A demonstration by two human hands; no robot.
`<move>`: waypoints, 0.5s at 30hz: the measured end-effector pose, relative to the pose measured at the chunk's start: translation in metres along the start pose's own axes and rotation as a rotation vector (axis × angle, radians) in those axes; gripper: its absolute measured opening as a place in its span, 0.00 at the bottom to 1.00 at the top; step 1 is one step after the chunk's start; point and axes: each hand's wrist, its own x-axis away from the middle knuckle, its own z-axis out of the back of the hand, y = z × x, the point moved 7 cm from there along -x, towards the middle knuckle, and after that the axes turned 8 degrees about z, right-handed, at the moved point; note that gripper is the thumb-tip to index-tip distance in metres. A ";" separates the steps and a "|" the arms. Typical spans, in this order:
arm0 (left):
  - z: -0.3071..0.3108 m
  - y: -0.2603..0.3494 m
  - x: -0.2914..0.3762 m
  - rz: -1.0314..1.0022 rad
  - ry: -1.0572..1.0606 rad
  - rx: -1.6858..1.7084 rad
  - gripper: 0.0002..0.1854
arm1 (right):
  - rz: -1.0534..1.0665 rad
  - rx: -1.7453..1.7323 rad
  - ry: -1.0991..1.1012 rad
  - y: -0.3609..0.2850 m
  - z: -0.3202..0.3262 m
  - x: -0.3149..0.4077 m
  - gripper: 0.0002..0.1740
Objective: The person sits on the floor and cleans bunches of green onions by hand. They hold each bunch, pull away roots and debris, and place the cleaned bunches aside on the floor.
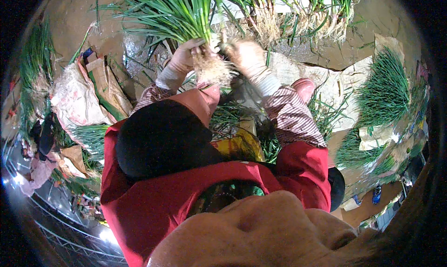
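Note:
My left hand [187, 55] is closed around the base of a bunch of green leafy plants [174, 14], most likely spring onions or garlic greens. Their leaves fan out up and to the left, and their pale roots [211, 68] hang toward me. Close on the right side of the same stalks is my right hand [246, 54], blurred by motion; its fingertips are not clear, so its grip cannot be told. Both hands look pale, perhaps gloved, with light cuffs at the wrists.
More rooted bunches [267, 22] lie ahead on a pale sheet. A whitish sack [78, 96] lies at left, a spread sack [335, 89] at right. Green heaps [384, 92] stand far right. Loose leaves and a yellow bag [244, 144] lie between my legs; the floor is wet.

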 end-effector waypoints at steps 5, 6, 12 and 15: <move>-0.017 0.021 0.018 -0.205 0.349 0.037 0.10 | 0.220 0.042 0.254 0.015 0.033 0.010 0.12; -0.002 0.028 0.018 -0.207 0.212 0.145 0.10 | -0.010 0.031 0.104 0.044 0.033 0.013 0.13; 0.015 0.033 0.041 -0.253 0.322 0.283 0.09 | -0.213 0.194 -0.002 0.070 0.030 -0.018 0.22; 0.013 0.022 0.014 -0.118 0.176 0.177 0.13 | -0.387 0.295 -0.164 0.123 -0.015 -0.047 0.22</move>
